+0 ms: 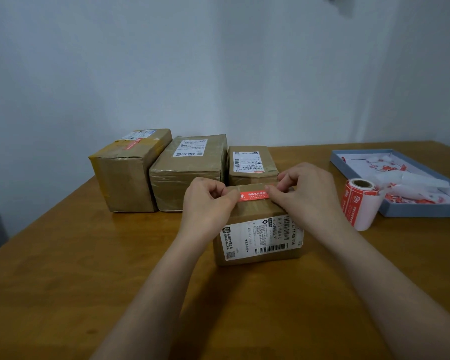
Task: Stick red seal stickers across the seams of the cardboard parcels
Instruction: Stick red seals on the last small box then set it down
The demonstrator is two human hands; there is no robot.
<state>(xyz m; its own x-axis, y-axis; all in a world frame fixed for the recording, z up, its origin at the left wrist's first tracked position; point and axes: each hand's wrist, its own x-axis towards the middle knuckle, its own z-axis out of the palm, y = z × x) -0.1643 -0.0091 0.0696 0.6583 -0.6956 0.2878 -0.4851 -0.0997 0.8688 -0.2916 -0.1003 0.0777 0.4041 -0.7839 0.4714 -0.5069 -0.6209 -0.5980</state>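
Parcels: four brown cardboard boxes on the wooden table [63, 268]; three stand in a row at the back, the large left box [126, 175], the taped middle box [190, 172] and the small right box [252, 165]; the fourth, the near box with the white shipping label [257, 229], sits in front of them.
Stickers: one red seal sticker [253, 196] lies across the top of the near box; another red strip shows on the large left box.
Hands: left hand [208, 203] pinches the sticker's left end, right hand [307, 193] pinches its right end, fingers curled.
Around: one roll of red-and-white stickers [361, 203] stands just right of the right hand; beyond it a shallow grey-blue tray [421, 211] holds peeled scraps.
In the way: both hands hide the near box's upper corners.
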